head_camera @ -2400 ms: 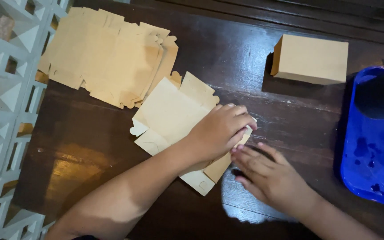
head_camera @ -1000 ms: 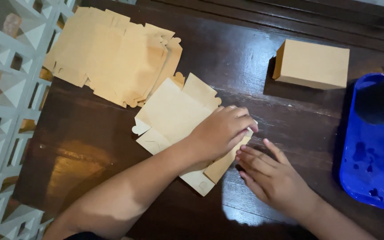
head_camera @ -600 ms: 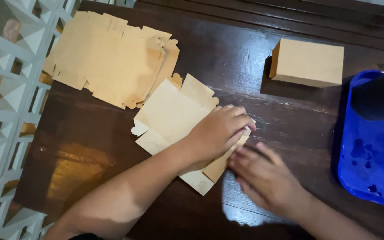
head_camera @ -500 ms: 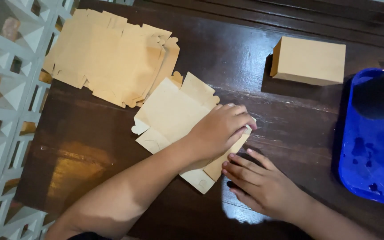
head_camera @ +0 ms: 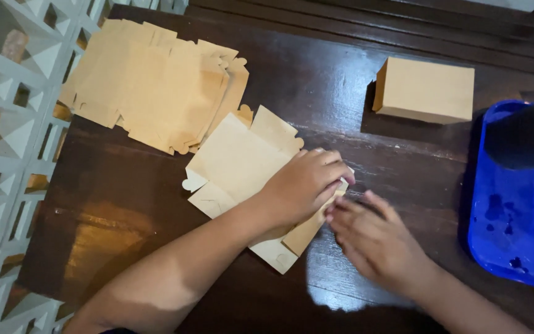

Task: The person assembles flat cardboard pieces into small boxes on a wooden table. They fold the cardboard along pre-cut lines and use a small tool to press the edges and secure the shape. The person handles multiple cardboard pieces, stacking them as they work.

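A flat brown cardboard box blank [head_camera: 236,164] lies on the dark wooden table [head_camera: 316,74]. My left hand [head_camera: 304,185] presses down on its right part, fingers curled over a folded flap [head_camera: 307,230]. My right hand [head_camera: 372,238] lies just right of that flap with fingers spread and slightly blurred, fingertips touching the flap's edge by my left fingers. Neither hand lifts the blank off the table.
A stack of several more flat blanks [head_camera: 149,80] lies at the back left. One folded brown box [head_camera: 426,89] stands at the back right. A blue tray [head_camera: 514,229] with a dark object [head_camera: 526,139] sits at the right edge. A white lattice wall [head_camera: 7,124] borders the left.
My right hand has slid back and forth along the flap's edge beside my left hand. My left hand and the blank have stayed in place.
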